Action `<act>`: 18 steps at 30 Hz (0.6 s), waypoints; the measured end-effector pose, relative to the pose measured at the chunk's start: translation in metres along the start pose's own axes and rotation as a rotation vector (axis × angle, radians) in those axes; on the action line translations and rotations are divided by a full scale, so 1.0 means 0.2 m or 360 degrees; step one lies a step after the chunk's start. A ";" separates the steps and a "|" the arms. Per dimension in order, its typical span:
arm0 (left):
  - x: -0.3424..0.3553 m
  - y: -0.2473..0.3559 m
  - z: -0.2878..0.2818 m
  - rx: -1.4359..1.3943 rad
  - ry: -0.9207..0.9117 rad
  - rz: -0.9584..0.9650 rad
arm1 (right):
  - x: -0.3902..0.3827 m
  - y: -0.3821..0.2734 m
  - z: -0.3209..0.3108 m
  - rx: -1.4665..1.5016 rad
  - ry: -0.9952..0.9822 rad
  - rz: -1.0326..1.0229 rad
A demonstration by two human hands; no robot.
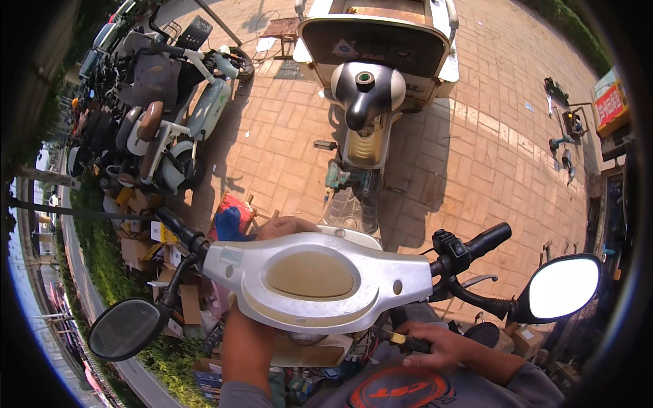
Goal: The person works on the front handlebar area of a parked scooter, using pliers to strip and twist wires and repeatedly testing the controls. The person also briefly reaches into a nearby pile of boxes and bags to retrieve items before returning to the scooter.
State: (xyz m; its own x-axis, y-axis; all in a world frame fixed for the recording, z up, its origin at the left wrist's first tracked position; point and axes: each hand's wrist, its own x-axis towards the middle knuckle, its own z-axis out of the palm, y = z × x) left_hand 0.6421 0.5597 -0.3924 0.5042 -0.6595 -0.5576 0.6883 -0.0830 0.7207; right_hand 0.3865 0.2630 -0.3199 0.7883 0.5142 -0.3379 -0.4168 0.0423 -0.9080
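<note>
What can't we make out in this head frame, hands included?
All in the head view:
- Left hand: most fingers and anything they hold, hidden behind the silver cover.
- Tool in the right hand: its tip, lost at the cover's lower edge.
- Right mirror: its reflection, washed out by glare.
- Cart: its far end, cut off by the top edge.

Around the silver handlebar cover point(316, 277), the left hand point(289, 226) shows past its far edge at eleven o'clock, the right hand point(437, 345) grips a screwdriver point(398, 338) (yellow-and-black handle) at four, a mirror point(564, 288) stands at three, and a seat point(367, 94) lies just past twelve.
</note>
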 end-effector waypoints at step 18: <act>0.12 -0.01 -0.04 0.0344 0.0166 -0.0383 | 0.08 0.12 -0.04 -0.0042 -0.0098 0.0196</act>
State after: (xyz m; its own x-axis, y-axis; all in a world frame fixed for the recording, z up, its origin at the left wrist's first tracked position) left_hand 0.6568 0.5509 -0.4112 0.3991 -0.5224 -0.7535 0.6731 -0.3911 0.6277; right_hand 0.3924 0.2650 -0.3485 0.7024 0.5655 -0.4323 -0.4961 -0.0467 -0.8670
